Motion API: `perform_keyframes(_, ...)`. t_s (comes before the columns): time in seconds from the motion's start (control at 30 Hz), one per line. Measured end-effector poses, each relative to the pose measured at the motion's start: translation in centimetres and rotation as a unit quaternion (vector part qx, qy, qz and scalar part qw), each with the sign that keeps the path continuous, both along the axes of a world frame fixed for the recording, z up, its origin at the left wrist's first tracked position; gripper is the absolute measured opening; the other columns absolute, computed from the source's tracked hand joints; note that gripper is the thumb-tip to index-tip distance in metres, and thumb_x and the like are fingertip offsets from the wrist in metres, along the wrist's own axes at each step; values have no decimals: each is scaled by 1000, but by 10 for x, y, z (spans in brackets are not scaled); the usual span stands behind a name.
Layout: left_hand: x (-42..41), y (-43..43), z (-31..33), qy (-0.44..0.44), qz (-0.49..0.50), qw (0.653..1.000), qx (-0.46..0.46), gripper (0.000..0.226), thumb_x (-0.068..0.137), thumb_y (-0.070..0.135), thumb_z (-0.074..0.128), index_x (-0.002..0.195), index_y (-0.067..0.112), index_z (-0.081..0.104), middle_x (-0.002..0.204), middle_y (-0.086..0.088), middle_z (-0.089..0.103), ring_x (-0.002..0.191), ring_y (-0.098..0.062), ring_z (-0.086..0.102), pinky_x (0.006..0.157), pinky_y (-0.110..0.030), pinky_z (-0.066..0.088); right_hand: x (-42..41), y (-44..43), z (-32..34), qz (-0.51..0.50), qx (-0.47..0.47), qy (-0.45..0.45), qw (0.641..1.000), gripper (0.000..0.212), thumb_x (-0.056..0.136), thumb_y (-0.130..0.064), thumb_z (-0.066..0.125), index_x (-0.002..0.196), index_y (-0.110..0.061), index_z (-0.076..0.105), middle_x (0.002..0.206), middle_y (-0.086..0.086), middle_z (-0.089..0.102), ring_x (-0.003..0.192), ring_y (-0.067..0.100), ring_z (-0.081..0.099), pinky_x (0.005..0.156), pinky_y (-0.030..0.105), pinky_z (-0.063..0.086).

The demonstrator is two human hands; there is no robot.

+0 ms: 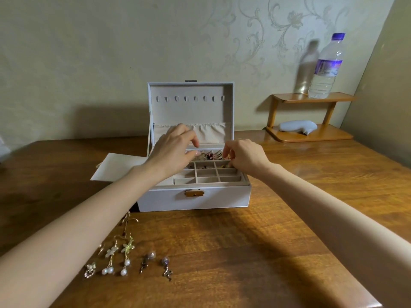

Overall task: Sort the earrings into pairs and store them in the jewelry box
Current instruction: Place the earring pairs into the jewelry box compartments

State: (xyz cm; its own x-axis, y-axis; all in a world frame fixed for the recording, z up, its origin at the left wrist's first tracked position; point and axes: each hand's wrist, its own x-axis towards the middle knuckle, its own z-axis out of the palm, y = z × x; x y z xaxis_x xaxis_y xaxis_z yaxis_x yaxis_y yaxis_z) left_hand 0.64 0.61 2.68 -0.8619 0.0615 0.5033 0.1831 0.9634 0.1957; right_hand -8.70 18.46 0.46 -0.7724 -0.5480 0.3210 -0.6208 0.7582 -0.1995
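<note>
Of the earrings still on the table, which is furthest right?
The snake-charm earring with the purple bead, at the row's right end; its twin and the two pearl-flower drops all lie to its left.

The jewelry box [222, 200] stands mid-table [255, 252]; earrings [126, 256] lie before it, leftward; behind right, a water bottle [325, 70] tops a shelf [289, 98].

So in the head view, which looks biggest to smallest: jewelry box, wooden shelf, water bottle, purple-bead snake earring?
Largest first:
jewelry box
wooden shelf
water bottle
purple-bead snake earring
Shelf and bottle stand farther back, so real sizes are unsure.
</note>
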Motion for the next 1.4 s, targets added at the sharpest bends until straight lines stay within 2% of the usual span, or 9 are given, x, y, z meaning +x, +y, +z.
perform_keyframes(0.17,40,-16,0,38,-2,999,-2,14,85,21,64,97,16,59,109,1,48,109,-13,45,86,-26,37,7,3,2,-2,-52,26,998,19,79,-10,69,96,-19,66,96,0,61,85,17,58,71,34,52)
perform_keyframes(0.3,77,-27,-4,35,9,999,-2,15,82,20,66,95,18,58,102,8,46,92,-7,49,74,-15,34,37,1,12,46,-125,42,990,16,80,-21,72,95,-20,67,91,-3,63,79,12,57,70,30,51)
perform_keyframes(0.43,111,-40,-11,-26,44,998,22,14,83,26,64,83,26,51,88,16,49,79,-1,50,62,-11,33,86,-7,11,145,-119,1,982,15,82,-27,69,96,-21,67,87,-9,62,67,0,50,63,18,44)
perform_keyframes(0.53,128,-51,-20,-86,117,989,14,13,85,32,62,79,31,50,78,17,51,70,-1,51,57,-14,36,111,-19,-2,203,-83,-31,975,14,84,-30,68,95,-22,67,85,-11,62,62,-6,47,56,6,32)
perform_keyframes(0.67,135,-60,-39,-180,207,961,-12,14,84,44,59,86,31,53,84,15,51,74,0,50,64,-19,42,125,-38,-22,235,-57,-47,969,18,85,-34,66,97,-20,68,92,-4,68,69,3,47,58,5,30)
perform_keyframes(0.8,128,-62,-57,-218,251,943,-27,37,80,56,58,105,29,55,101,11,49,103,-10,47,86,-27,42,129,-48,-28,248,-54,-63,965,18,88,-33,63,97,-18,69,96,-2,69,73,3,49,60,5,31)
perform_keyframes(0.87,122,-61,-61,-227,264,937,-29,41,79,54,60,109,26,55,110,6,51,109,-13,45,91,-30,40,130,-49,-28,251,-57,-66,964,18,88,-32,63,97,-18,69,96,-1,68,73,4,49,60,5,32)
perform_keyframes(1.1,116,-54,-64,-186,226,956,-13,9,87,34,61,92,26,62,92,10,47,97,-10,45,84,-26,36,128,-45,-32,253,-59,-75,963,17,89,-30,62,97,-17,70,95,0,69,70,4,48,60,7,33)
perform_keyframes(1.4,126,-54,-51,-151,164,974,42,11,87,33,59,78,30,53,87,16,44,85,-3,42,75,-21,34,127,-48,-34,245,-63,-85,964,16,90,-28,61,100,-19,69,98,0,69,73,4,50,67,17,40)
